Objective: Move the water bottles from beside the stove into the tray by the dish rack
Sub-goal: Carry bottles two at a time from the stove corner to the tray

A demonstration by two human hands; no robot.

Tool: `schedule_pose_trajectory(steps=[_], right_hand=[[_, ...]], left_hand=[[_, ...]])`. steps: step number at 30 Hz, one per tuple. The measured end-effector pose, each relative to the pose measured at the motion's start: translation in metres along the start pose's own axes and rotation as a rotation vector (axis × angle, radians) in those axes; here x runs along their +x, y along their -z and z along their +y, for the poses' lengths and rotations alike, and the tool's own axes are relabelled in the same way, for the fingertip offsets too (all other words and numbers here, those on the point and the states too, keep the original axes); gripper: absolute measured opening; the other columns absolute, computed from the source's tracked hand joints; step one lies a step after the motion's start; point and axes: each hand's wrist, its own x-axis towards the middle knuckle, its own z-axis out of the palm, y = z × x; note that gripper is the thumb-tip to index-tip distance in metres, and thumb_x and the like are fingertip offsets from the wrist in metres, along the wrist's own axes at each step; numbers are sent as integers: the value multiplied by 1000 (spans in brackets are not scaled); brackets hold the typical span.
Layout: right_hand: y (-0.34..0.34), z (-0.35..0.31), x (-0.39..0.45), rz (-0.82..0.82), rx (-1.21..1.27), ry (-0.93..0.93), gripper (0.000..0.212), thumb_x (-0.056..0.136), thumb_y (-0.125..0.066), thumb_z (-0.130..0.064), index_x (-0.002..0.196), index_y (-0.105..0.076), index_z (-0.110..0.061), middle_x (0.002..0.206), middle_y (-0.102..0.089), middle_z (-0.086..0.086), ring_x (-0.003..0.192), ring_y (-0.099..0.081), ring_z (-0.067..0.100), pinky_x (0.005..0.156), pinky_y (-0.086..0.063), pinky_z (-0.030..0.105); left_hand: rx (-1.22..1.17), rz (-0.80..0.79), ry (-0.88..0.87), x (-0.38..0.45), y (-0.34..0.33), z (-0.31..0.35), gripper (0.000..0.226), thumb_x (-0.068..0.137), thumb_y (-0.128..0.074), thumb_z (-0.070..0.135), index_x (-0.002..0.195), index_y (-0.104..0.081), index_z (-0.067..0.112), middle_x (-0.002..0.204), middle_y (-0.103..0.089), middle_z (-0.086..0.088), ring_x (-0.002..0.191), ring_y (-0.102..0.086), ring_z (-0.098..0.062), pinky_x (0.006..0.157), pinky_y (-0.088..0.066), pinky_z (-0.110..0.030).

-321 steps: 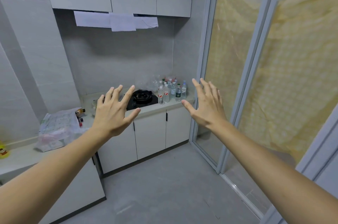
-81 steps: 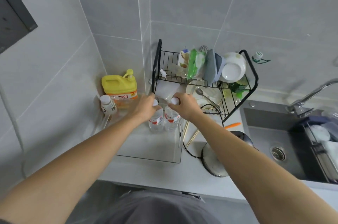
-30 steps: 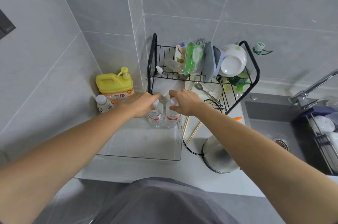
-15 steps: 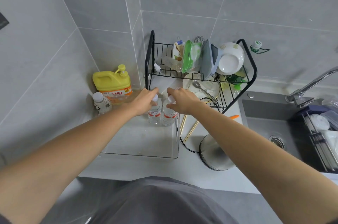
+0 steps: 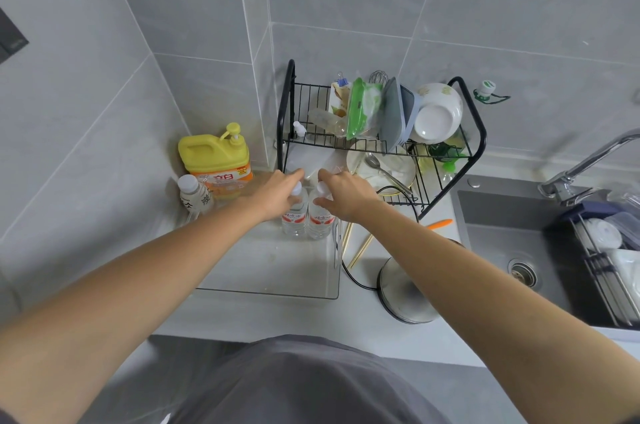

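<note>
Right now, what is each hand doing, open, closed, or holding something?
Left hand: grips the cap end of the left water bottle in the tray.
Right hand: grips the right water bottle by its top.

The grey countertop (image 5: pixel 263 314) carries a clear tray (image 5: pixel 277 280) below the two hands. Left of the grip stand a yellow detergent jug (image 5: pixel 214 164) and a small white-capped bottle (image 5: pixel 194 195). Right of it lie chopsticks (image 5: pixel 360 247), a steel lid (image 5: pixel 405 295) and the black dish rack (image 5: pixel 450 153).

Home kitchen: sink (image 5: pixel 502 250), dish rack (image 5: pixel 471 133).
</note>
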Motion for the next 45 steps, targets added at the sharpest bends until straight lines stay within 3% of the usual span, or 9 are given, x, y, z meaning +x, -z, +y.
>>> schedule_pose_trajectory(steps=[9, 13, 18, 22, 30, 33, 36, 41, 45], right_hand=[[-1, -7, -8, 41, 19, -59, 42, 101, -60, -45, 130, -48, -17, 119, -64, 10, 100, -66, 37, 82, -56, 46], [-1, -16, -11, 47, -6, -103, 41, 101, -61, -43, 128, -50, -15, 121, -63, 13, 101, -67, 38, 82, -56, 46], [1, -21, -10, 37, -8, -147, 42, 100, -63, -43, 128, -51, -14, 123, -64, 12, 103, -67, 38, 83, -58, 48], [0, -19, -12, 41, 4, -152, 42, 99, -64, -43, 128, -51, -15, 124, -62, 12, 102, -67, 37, 83, -58, 47], [-1, -19, -11, 33, 3, -139, 40, 101, -61, -44, 127, -50, -17, 120, -65, 10, 100, -67, 37, 80, -57, 45], [-1, -18, -11, 23, 2, -136, 47, 100, -57, -53, 130, -47, -19, 121, -64, 9, 100, -67, 35, 81, -58, 47], [2, -17, -15, 55, 21, -144, 57, 98, -43, -68, 132, -46, -22, 124, -62, 6, 103, -66, 33, 80, -57, 45], [20, -12, -35, 251, 82, -213, 61, 97, -42, -67, 139, -45, -22, 127, -57, 5, 118, -53, 29, 86, -53, 45], [36, -7, -70, 437, 125, -341, 60, 97, -43, -63, 142, -45, -23, 132, -54, 2, 122, -49, 29, 93, -48, 46]], left_hand=[[50, -16, -39, -6, 2, -5, 35, 98, -67, 31, 126, -50, 18, 99, -69, -12, 88, -67, -35, 59, -41, -35], [47, -12, -30, 0, -8, -9, 33, 94, -70, 16, 110, -40, 20, 85, -66, -9, 70, -62, -30, 52, -45, -38], [95, 35, -14, 2, -11, -10, 32, 96, -67, 17, 117, -43, 17, 71, -49, -1, 62, -58, -29, 44, -30, -33], [9, 21, -37, 8, -19, -14, 40, 94, -71, 21, 106, -34, 26, 78, -63, -6, 64, -61, -29, 50, -49, -41], [27, 8, -53, -1, -11, -13, 38, 95, -71, 22, 109, -36, 30, 81, -63, -4, 66, -63, -27, 57, -57, -44], [28, -9, -43, -5, -3, -8, 31, 98, -65, 36, 117, -42, 25, 93, -67, -6, 75, -65, -30, 59, -55, -42], [68, 55, 21, -10, 9, -1, 45, 99, -50, 59, 123, -45, 21, 103, -65, -6, 88, -67, -31, 57, -44, -35], [129, 276, -125, -7, 30, 11, 46, 99, -47, 51, 130, -48, 18, 122, -52, -7, 114, -54, -27, 63, -46, -36], [82, 330, -259, 2, 53, 39, 57, 96, -47, 48, 144, -46, 17, 135, -49, -10, 128, -49, -31, 95, -50, -46]])
